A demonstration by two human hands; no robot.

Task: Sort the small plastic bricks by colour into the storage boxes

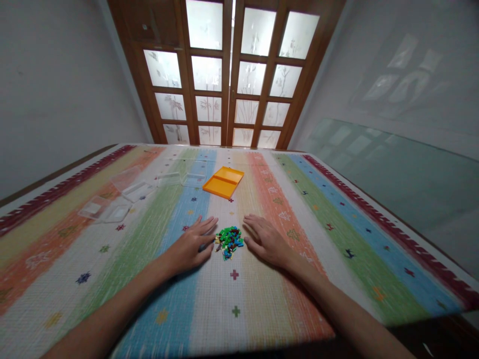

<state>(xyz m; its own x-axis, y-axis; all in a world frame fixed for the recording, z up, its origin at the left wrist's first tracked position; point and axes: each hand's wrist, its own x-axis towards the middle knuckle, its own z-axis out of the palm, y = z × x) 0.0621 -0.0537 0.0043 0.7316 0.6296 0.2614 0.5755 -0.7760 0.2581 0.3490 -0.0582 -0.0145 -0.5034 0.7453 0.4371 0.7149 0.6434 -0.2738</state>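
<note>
A small heap of tiny building bricks (229,241), mostly green and blue with some dark red and yellow, lies on the striped tablecloth (217,299). On its left side rests my left hand (195,243), fingers stretched out and slightly apart, fingertips close to the heap. My right hand (265,240) lies at the heap's right edge, palm down with fingers extended. Neither hand holds anything. Whether the fingertips touch the outermost bricks I cannot tell.
Beyond the heap an orange plastic case (223,182) lies opened flat. Several clear plastic boxes stand at the back left, among them one with its lid open (105,209). Wooden doors with frosted panes (207,74) rise past the table's far edge; a wall (430,99) is on the right.
</note>
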